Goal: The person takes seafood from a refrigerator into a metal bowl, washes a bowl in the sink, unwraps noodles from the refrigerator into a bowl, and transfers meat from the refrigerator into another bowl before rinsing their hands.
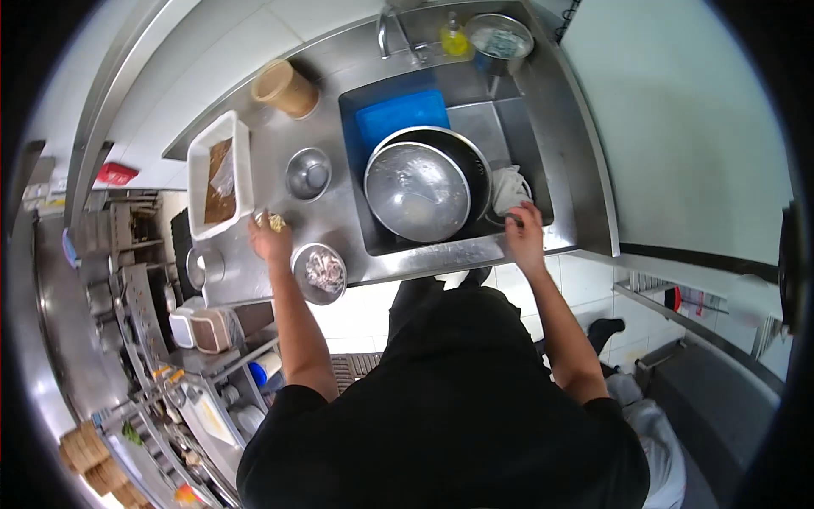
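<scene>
The work looked unfinished: the left hand (270, 243), at 9 o'clock, seemed to pinch yellowish bits (275, 221) not yet set down, while pale strips (324, 271) already lay in a bowl (299, 291) at its 4 o'clock; how much was left I could not tell. The right hand (526, 229), near 3 o'clock, curled by the sink's rim beside a greyish cloth (510, 187), its grip unclear. The metal desk (354, 265) also carried a white tub (245, 174) at the left hand's 11 o'clock. Toward 12 o'clock, the sink (543, 182) held a pot (476, 161) and blue tray (407, 114); kitchen shelves stood around 8 o'clock.
</scene>
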Available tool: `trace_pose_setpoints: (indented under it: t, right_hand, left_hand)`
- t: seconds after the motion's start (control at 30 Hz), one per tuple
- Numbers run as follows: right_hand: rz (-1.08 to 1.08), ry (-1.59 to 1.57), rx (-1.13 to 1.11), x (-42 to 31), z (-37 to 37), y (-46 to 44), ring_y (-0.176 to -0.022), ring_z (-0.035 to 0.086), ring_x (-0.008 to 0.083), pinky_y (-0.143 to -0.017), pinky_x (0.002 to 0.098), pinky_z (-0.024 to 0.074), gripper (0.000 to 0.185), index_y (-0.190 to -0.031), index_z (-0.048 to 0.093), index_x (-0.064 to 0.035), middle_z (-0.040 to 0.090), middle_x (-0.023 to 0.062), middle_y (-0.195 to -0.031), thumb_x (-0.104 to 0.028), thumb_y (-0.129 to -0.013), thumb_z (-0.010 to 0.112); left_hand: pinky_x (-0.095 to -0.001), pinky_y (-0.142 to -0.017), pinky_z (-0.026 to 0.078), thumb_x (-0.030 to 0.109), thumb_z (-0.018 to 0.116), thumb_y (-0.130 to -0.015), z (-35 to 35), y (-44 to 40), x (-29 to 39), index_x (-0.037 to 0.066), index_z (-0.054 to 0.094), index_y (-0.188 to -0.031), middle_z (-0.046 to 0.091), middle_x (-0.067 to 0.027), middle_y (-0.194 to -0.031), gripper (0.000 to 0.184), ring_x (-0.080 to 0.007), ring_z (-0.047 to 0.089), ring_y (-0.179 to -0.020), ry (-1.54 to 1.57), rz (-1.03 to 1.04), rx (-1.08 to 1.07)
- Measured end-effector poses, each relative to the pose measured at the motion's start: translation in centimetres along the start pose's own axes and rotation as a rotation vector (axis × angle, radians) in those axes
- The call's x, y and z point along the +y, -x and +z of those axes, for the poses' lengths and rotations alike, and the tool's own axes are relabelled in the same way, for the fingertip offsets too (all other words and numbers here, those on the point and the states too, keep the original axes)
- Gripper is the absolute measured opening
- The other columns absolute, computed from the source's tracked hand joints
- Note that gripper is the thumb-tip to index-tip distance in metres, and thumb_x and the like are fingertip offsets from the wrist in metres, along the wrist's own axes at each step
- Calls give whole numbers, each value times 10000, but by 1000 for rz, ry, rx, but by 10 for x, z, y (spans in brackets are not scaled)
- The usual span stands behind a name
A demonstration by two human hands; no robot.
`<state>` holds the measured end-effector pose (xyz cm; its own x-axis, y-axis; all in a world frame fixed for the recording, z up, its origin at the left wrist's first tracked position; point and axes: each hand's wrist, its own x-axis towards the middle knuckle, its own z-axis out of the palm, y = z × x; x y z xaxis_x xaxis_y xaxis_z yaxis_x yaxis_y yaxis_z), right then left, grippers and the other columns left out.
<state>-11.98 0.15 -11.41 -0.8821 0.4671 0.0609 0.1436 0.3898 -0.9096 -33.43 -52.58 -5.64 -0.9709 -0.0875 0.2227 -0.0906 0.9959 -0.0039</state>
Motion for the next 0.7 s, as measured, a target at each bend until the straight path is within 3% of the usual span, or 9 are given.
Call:
trace_pose_setpoints:
  t: [0.13, 0.2, 0.23, 0.33, 0.4, 0.47, 0.5, 0.53, 0.7]
  right_hand:
    - [57, 49, 10, 4, -27, -2, -1159, 573, 351, -835, 367, 571, 234, -1120, 622, -32, 492, 211, -1330, -91, -894, 634]
    - [25, 35, 111, 41, -30, -1, -1168, 564, 386, -951, 423, 507, 260, -1118, 627, -32, 534, 223, -1291, -111, -870, 633]
    - [80, 84, 132, 28, -38, 0, -1192, 546, 390, -1010, 429, 455, 288, -1124, 629, -30, 549, 219, -1284, -124, -851, 626]
    - [78, 119, 276, 29, -54, 11, -1120, 583, 378, -969, 431, 474, 244, -1054, 653, -21, 599, 180, -1209, -102, -828, 610]
    - [78, 131, 382, 19, -69, 23, -1066, 599, 368, -918, 422, 496, 198, -1024, 650, -9, 616, 177, -1146, -84, -850, 594]
    - [267, 10, 516, -1, -88, 39, -1003, 620, 346, -866, 400, 515, 162, -1002, 650, -1, 625, 177, -1089, -78, -878, 581]
    - [208, 102, 653, 3, -95, 47, -975, 641, 306, -788, 362, 543, 137, -991, 652, 3, 635, 168, -1045, -76, -904, 580]
    - [271, 53, 773, 9, -106, 57, -960, 648, 288, -767, 350, 546, 131, -987, 654, 2, 638, 159, -1032, -67, -907, 578]
    - [408, -49, 1353, 45, -171, 149, -864, 672, 204, -695, 300, 547, 114, -978, 660, -13, 653, 115, -974, -13, -904, 573]
  left_hand:
    - [-453, -1151, 326, 249, 761, -757, 9, -35, 48, 52, 432, -1454, 368, -252, -1508, 796, -417, 348, -1397, 292, 176, 4]
    - [-454, -1182, 265, 341, 766, -801, 74, -78, 4, 14, 334, -1493, 342, -247, -1531, 878, -385, 311, -1432, 322, 296, 2]
    - [-496, -1145, 324, 364, 688, -880, 102, -105, -17, -15, 330, -1478, 417, -260, -1471, 794, -434, 389, -1368, 233, 304, -108]
    - [-448, -893, 422, 343, 673, -872, 127, -167, -15, 23, 440, -1231, 500, -173, -1179, 535, -328, 489, -1077, 423, 114, -519]
    - [-416, -726, 488, 330, 662, -867, 135, -186, -27, 47, 514, -1067, 555, -116, -984, 376, -257, 555, -884, 578, -193, -762]
    - [-354, -577, 488, 278, 638, -860, 138, -193, -25, 67, 526, -943, 553, -65, -806, 254, -204, 579, -736, 493, -295, -815]
    - [-322, -646, 469, 276, 698, -854, 131, -187, -23, 123, 605, -900, 591, -10, -818, 184, -132, 550, -749, 656, -342, -699]
    - [-286, -727, 467, 191, 662, -877, 120, -200, -24, 52, 624, -990, 626, -12, -904, 184, -109, 556, -814, 720, -271, -832]
    - [-346, -875, 407, 210, 651, -891, 88, -180, 71, 32, 547, -1149, 592, -90, -1070, 330, -219, 504, -992, 665, -18, -866]
